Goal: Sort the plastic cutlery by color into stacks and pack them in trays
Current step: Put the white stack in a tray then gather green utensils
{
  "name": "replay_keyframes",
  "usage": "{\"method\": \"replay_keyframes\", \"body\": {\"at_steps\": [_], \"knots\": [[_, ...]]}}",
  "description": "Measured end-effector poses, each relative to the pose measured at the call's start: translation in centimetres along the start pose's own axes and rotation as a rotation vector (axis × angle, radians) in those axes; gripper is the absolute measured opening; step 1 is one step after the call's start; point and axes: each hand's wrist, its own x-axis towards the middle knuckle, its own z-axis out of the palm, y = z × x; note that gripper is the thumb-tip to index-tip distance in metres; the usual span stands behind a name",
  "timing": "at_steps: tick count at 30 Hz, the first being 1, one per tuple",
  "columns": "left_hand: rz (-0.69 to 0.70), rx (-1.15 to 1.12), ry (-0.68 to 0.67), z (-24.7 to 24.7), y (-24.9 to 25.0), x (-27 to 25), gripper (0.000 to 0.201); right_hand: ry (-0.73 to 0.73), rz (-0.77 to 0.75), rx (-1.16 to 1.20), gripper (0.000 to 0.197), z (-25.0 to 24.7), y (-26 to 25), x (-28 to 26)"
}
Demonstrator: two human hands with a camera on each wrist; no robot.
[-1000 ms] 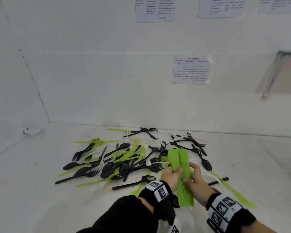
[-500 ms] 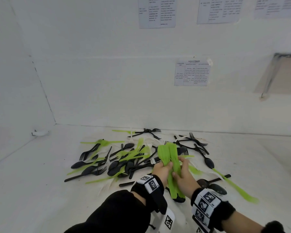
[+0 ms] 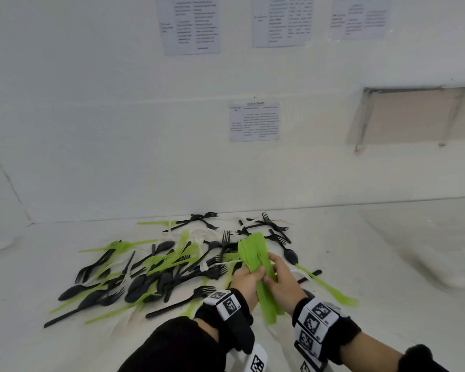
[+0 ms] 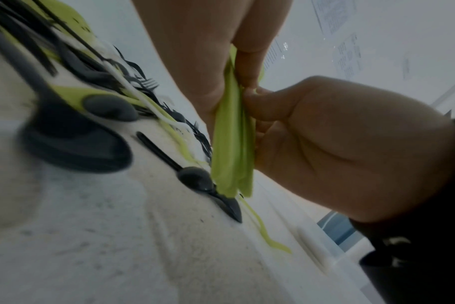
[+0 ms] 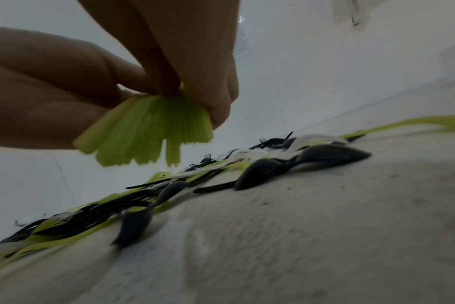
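Head view: nearest are the two wrists with their black-and-white marker bands, and just beyond them the left hand [image 3: 246, 281] and the right hand [image 3: 285, 281], pressed close together around one bundle of green cutlery [image 3: 255, 257]. Both hands have fingers curled round the bundle's middle, pinching it from either side. It is held above the bench [image 3: 387, 304], tilted, with the handle ends pointing back toward the person and the wider ends fanned out away from them. The right wrist view shows those handle ends [image 5: 146, 131] spread like a fan below the fingers [image 5: 216, 90], clear of the bench surface.

Beyond and left of the hands lies the mixed pile [image 3: 156, 267] of black, green and white pieces, tangled over one another across the middle of the bench. A single green piece [image 3: 325, 287] lies flat, just right of the right hand. Farther still, black forks [image 3: 273, 228] lie near the bench's far edge, where it meets the white wall [image 3: 118, 143]. Printed sheets [image 3: 254, 121] are stuck on that wall, their text too small to read.
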Motion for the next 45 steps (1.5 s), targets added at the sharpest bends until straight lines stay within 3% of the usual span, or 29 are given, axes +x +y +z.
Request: {"method": "replay_keyframes", "body": {"at_steps": [6,11,15,21,24,26,30,33,35,38,41,43,45], "knots": [[-0.043,-0.038,-0.016,5.1,-1.6,1.4,0.026,0.051,-0.017,-0.091,0.047,-6.2,1.5,0.1],[-0.079,-0.008,-0.084,10.8,-3.7,1.7,0.018,0.042,0.024,-0.142,0.045,-11.6,4.1,-0.6],[-0.066,0.016,-0.1,15.2,-5.4,2.3,0.02,0.09,0.087,-0.202,0.052,-15.6,5.9,-0.8],[-0.041,0.088,-0.13,20.7,-7.9,3.1,0.021,0.142,0.043,-0.205,0.045,-21.6,6.8,-1.7],[-0.035,0.084,-0.144,23.2,-8.6,3.2,0.019,0.12,0.06,-0.19,0.058,-24.2,7.0,-2.4],[-0.016,0.09,-0.115,24.8,-8.9,3.5,0.017,0.04,0.043,-0.302,0.065,-25.6,7.0,-2.9],[0.024,0.257,-0.074,26.9,-9.4,4.6,0.019,0.011,0.045,-0.412,0.052,-28.3,6.8,-2.9],[-0.043,0.37,-0.216,27.7,-9.0,5.0,0.01,0.18,0.021,-0.484,0.057,-31.2,6.2,-2.3],[-0.089,0.428,-0.349,28.1,-8.4,5.2,0.01,0.227,-0.103,-0.643,0.062,-33.2,5.2,-2.0],[-0.152,0.501,-0.509,28.9,-7.6,5.7,0.014,-0.012,-0.331,-1.022,0.067,-35.5,3.7,-1.5],[-0.211,0.632,-0.611,29.6,-7.1,6.1,0.016,-0.249,-0.307,-1.248,0.058,-36.7,2.9,-0.5],[-0.155,0.871,-0.623,30.2,-7.1,6.1,0.012,-0.274,-0.197,-1.099,0.046,-37.4,2.6,0.0],[0.023,1.216,-0.584,30.8,-7.4,6.3,0.022,-0.213,-0.061,-0.836,0.042,-38.2,2.5,0.5]]}}
